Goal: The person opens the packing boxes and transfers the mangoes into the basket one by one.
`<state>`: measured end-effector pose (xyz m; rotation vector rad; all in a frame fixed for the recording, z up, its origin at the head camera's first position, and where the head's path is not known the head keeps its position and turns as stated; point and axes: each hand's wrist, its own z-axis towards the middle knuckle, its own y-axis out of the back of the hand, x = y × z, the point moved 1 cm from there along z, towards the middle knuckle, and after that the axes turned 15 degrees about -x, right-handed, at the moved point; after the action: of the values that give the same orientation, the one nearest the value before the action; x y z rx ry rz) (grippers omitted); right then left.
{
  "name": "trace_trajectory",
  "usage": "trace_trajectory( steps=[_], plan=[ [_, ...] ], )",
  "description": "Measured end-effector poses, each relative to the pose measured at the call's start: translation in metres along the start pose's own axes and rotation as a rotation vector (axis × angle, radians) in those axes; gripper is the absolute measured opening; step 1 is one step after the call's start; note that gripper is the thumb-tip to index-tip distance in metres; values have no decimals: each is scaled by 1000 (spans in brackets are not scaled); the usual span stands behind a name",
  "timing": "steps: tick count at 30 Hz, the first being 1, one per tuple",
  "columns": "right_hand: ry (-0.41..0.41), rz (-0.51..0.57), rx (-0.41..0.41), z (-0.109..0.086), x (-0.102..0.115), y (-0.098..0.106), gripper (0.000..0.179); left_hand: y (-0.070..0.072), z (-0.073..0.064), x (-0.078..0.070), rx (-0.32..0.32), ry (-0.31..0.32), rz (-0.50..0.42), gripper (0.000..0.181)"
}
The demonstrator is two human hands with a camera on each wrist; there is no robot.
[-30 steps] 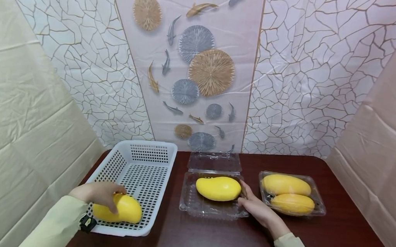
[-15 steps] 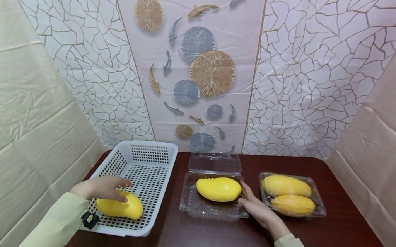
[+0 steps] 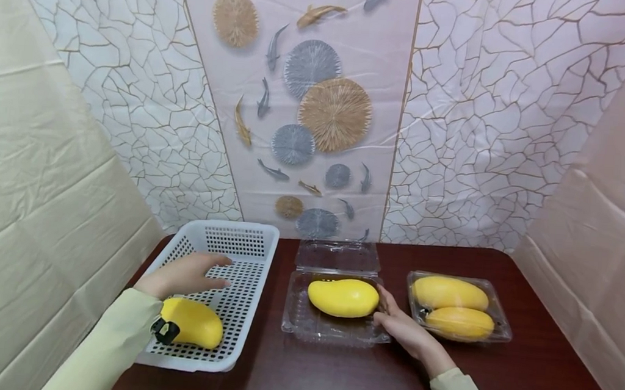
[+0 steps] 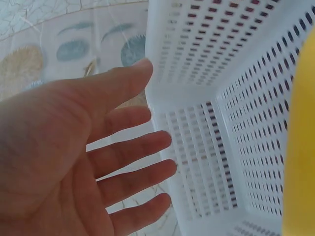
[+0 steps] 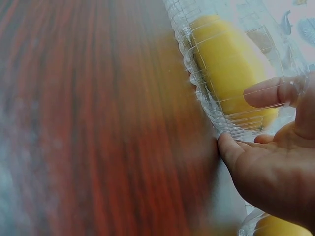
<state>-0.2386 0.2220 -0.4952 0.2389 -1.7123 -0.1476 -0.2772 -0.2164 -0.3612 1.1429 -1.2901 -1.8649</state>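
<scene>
My left hand [image 3: 187, 276] hovers over the white perforated plastic basket [image 3: 189, 364], fingers and thumb spread, holding nothing. A yellow mango [image 3: 199, 325] lies in the basket's near end, partly hidden by the wrist; its edge also shows at the right of the left wrist view. Centre of the table, a clear plastic clamshell box [image 3: 302, 326] stands with its lid raised at the back and one mango [image 3: 343, 298] inside. My right hand [image 3: 408, 334] grips its right side wall, with the thumb [image 5: 268, 93] over the wall and the fingers outside.
Right of my right hand, a closed clear clamshell box [image 3: 503, 317] holds two mangoes [image 3: 450, 293]. The dark red wooden table [image 3: 320, 382] bears everything. Patterned cloth walls [image 3: 460, 139] enclose the back and sides.
My left hand has let go of the mango in the basket, lifted, and moved forward and right with its fingers spread. The right hand and the box have stayed in place.
</scene>
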Motion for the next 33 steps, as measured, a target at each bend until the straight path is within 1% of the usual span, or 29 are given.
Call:
trace_trajectory(
  steps=[4,9,12,16,18,22,25,30,33],
  plan=[
    [-8,3,-5,1,0,0,89,-3,12,-7,-39,-19,-14,52],
    [-14,-1,-6,1,1,0,88,-9,28,-17,-70,-6,-25,54],
    [-16,-4,-2,0,1,-1,88,-14,38,-26,-81,-21,-17,54],
    [-19,-2,-10,0,2,-2,88,-24,50,-41,-95,-56,-8,53],
    [-19,-2,-12,0,2,-2,88,-29,54,-50,-97,-60,-9,53],
    [-16,-6,-3,0,1,-2,87,-38,61,-64,-92,-36,-3,52],
    [-16,-7,2,1,1,-2,87,-41,66,-73,-92,-27,2,51],
    [-23,-3,2,2,1,-2,88,-45,79,-86,-93,-50,7,50],
    [-25,-2,-1,2,1,-2,88,-50,87,-93,-85,-79,12,50]
  ],
)
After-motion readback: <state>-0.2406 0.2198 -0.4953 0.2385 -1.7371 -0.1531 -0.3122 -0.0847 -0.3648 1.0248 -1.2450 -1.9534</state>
